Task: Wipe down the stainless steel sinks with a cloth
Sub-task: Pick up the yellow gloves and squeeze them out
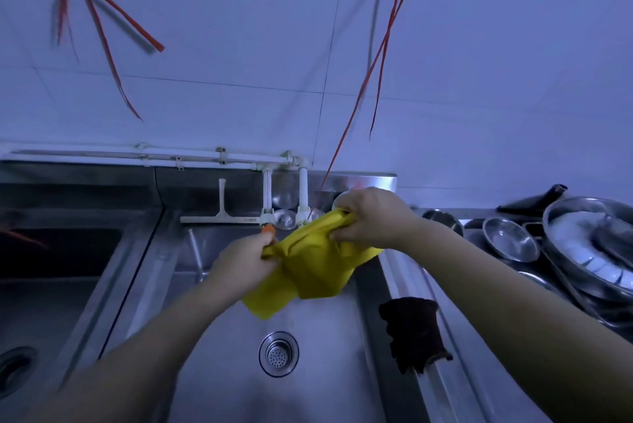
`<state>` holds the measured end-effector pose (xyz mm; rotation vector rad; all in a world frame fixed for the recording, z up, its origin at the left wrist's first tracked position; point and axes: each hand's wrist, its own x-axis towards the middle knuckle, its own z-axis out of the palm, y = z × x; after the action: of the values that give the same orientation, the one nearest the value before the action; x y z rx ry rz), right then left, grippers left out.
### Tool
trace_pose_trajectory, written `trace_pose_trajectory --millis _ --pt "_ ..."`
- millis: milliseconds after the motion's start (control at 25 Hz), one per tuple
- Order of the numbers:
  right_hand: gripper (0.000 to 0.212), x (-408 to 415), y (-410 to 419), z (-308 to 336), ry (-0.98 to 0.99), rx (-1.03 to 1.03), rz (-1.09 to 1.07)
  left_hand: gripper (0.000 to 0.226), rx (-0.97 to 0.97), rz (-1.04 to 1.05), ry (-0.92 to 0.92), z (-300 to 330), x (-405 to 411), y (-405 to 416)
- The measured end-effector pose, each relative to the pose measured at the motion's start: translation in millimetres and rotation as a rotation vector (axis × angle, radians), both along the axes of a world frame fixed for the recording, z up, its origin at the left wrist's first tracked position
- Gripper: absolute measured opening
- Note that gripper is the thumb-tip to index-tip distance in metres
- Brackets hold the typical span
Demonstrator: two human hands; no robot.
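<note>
Gripping opposite ends of the yellow cloth [313, 260], both hands hold it stretched in the air above the middle sink [219, 371]: the left hand [245, 263] pinches the bunched left end, the right hand [371, 217] has its fingers curled round the far right end, and the loose middle sags toward the basin without touching it. This looks like readying the cloth, spreading or wringing it, before wiping. To do it well, I would fold it into a flat pad so a broad face meets the steel, then work from the far wall down toward the drain strainer [278, 353], keeping the hanging corner clear of the taps [286, 217] just behind it.

That basin holds nothing loose that I can see. A dark rag [412, 333] is draped over its right rim. The sink on the left [51, 285] is dark, and its contents cannot be made out. Far right, on the counter, a small steel bowl [510, 239] looks empty, and a large steel basin [592, 244] seems to hold a stack of white dishes.
</note>
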<state>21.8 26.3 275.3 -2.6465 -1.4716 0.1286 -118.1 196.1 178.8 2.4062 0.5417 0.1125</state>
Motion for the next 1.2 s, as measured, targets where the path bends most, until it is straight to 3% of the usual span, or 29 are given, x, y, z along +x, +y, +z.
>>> trace_pose_trajectory --millis 80,280,400,560,680,800,960,1080,1200 --pt "0.03 23 -2 -4 0.121 0.147 -0.069 0.007 0.138 0.043 -0.051 31 22 13" --pt "0.034 64 -2 -21 0.333 0.545 -0.269 0.025 0.63 0.033 -0.162 80 103 39" --pt "0.024 83 -6 -35 0.411 0.663 -0.376 0.027 0.695 0.06 -0.168 79 157 34" --pt "0.034 103 -17 -52 0.397 0.714 -0.449 0.024 0.175 0.052 -0.234 56 207 22" --pt "0.038 109 -21 -67 0.401 0.707 -0.484 0.024 -0.106 0.048 -0.227 41 223 17" --pt "0.04 119 -20 -78 0.413 0.701 -0.489 0.034 -0.527 0.134 -0.128 33 227 10" --pt "0.036 123 -17 -90 0.413 0.633 -0.465 0.031 -0.854 0.212 0.04 15 220 2" --pt "0.037 124 -16 -103 0.417 0.613 -0.465 0.029 -0.939 0.241 0.002 4 218 -2" --pt "0.032 130 -13 -115 0.452 0.567 -0.491 0.03 -0.788 0.305 -0.069 2 219 0"
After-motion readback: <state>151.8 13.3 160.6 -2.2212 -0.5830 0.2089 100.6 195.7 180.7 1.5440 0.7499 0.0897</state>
